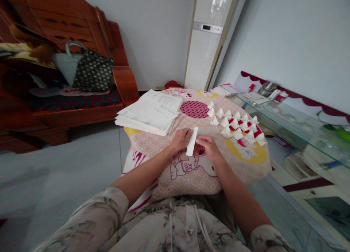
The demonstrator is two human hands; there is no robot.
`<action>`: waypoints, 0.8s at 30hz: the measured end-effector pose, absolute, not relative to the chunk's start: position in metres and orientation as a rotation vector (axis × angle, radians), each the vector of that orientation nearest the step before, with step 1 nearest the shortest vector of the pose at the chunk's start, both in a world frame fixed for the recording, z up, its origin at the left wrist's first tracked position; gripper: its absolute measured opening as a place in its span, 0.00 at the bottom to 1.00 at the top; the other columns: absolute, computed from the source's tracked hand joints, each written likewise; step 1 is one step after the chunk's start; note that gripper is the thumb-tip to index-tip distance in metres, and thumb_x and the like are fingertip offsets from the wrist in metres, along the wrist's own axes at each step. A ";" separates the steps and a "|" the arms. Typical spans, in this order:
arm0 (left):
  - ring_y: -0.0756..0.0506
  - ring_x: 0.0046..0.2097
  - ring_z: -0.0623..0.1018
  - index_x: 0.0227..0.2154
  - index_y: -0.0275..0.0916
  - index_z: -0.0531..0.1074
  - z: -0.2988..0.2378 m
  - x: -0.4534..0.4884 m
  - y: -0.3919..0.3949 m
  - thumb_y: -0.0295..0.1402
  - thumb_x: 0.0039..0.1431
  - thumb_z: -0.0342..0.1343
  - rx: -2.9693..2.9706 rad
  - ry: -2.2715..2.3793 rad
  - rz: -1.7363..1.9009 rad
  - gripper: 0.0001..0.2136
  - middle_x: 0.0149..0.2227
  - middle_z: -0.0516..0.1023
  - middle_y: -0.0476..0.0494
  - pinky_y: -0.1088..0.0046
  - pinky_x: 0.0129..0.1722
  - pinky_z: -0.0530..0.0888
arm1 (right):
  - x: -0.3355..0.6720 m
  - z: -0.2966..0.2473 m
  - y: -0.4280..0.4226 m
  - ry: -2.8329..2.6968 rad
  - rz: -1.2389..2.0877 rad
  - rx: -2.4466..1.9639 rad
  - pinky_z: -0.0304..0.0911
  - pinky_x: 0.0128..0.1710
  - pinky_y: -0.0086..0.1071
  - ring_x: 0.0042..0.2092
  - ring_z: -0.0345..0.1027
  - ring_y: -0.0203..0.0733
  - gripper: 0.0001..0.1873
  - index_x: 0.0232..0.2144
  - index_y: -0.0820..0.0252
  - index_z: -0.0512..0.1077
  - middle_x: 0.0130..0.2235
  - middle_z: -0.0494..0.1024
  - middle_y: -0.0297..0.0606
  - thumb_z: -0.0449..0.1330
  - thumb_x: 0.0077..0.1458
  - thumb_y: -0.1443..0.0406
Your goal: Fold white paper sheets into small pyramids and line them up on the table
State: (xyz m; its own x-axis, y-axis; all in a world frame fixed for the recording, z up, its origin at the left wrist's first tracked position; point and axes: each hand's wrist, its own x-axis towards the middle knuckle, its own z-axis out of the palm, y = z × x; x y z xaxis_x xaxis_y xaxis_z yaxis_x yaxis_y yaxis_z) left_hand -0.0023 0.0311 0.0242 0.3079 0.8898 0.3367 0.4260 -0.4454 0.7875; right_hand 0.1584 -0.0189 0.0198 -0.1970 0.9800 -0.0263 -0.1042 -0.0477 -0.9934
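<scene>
A narrow folded white paper strip [192,141] is held over a pink patterned cushion [197,171]. My left hand [181,139] is closed on the strip's left side. My right hand [207,147] pinches its lower right edge. Both hands hover just above the cushion. Several small folded white paper shapes [237,127] lie in rows on the cushion to the right of my hands. A stack of printed white sheets [151,112] rests on the cushion's far left part.
A dark wooden bench [68,80] with bags [91,70] stands at the left. A tall white air conditioner [206,40] is in the corner. A glass table [287,120] with small items runs along the right. Grey floor [54,171] lies to the left.
</scene>
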 end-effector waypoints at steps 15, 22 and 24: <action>0.52 0.24 0.64 0.20 0.37 0.64 0.019 -0.003 0.033 0.45 0.67 0.43 1.836 1.019 1.035 0.22 0.19 0.65 0.50 0.75 0.24 0.59 | 0.158 0.021 -0.019 -1.246 1.406 -1.034 0.63 0.17 0.28 0.17 0.66 0.35 0.16 0.23 0.60 0.74 0.19 0.76 0.33 0.67 0.49 0.53; 0.50 0.22 0.70 0.24 0.33 0.71 0.016 -0.003 0.028 0.55 0.66 0.41 1.620 0.847 0.905 0.30 0.19 0.73 0.43 0.76 0.21 0.63 | 0.158 0.021 -0.019 -1.241 1.427 -0.997 0.64 0.18 0.28 0.18 0.67 0.36 0.19 0.24 0.60 0.74 0.20 0.76 0.33 0.67 0.49 0.50; 0.50 0.21 0.71 0.24 0.33 0.72 0.015 -0.003 0.028 0.56 0.65 0.42 1.595 0.816 0.897 0.31 0.19 0.74 0.42 0.76 0.21 0.63 | 0.158 0.022 -0.019 -1.238 1.427 -0.998 0.64 0.18 0.28 0.18 0.67 0.36 0.19 0.23 0.60 0.74 0.19 0.76 0.34 0.67 0.49 0.50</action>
